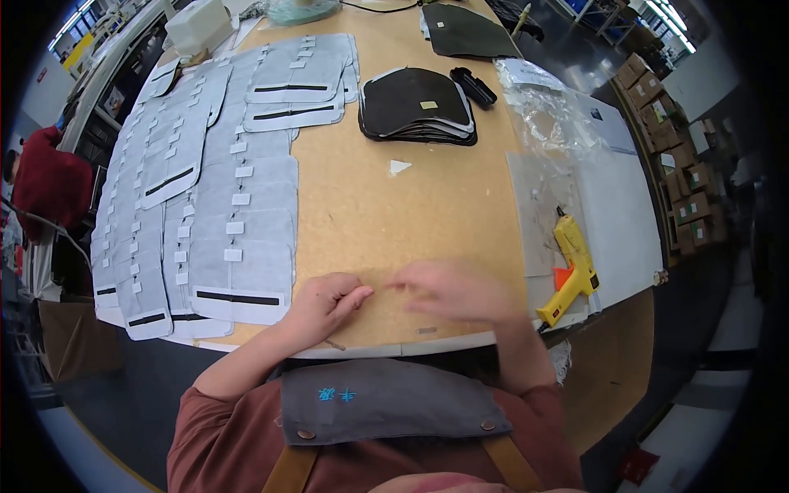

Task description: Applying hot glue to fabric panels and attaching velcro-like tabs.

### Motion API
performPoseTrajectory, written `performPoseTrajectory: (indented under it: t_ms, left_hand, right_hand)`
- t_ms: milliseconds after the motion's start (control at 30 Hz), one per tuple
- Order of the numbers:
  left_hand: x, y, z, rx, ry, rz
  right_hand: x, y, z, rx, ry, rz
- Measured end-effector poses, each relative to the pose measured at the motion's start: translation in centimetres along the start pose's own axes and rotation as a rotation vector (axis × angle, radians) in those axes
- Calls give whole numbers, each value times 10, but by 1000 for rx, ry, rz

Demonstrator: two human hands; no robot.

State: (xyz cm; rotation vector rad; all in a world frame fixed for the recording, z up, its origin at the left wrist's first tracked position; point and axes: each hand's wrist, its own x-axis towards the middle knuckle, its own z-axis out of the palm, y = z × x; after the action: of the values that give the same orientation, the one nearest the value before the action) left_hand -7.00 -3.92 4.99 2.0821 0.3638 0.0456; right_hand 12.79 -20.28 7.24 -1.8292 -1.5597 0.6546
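Observation:
My left hand (327,304) rests by the near edge of the table, its fingers curled in and the thumb pressed against them. Whatever it may hold is hidden. To its right, my right hand (460,292) is smeared by motion, so its fingers are unclear. Left of my hands lie overlapping rows of light grey fabric panels (267,222), with white tabs and black strips. Beyond my hands stands a stack of dark, round-cornered panels (411,103), with a small yellow piece on top. A yellow glue gun (578,255) with an orange trigger lies on the right.
A small white scrap (399,168) lies mid-table. Beside the dark stack is a black object (473,87). Clear plastic wrap (546,111) sits at the right, and another dark panel (467,33) at the far end. A person in a red top (53,181) is at the left.

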Motion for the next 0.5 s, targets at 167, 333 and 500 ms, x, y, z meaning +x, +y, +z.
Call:
performPoseTrajectory:
  t_ms: [167,333,500]
  left_hand:
    - [-5,-15,11,-146,50,26]
    - [-3,-30,11,-162,112,166]
    - [-9,-35,7,-139,97,187]
  right_hand:
    - [86,38,-66,-478,535,-97]
    - [158,93,-98,-724,398,-228]
    - [177,98,-100,-779,231,-215]
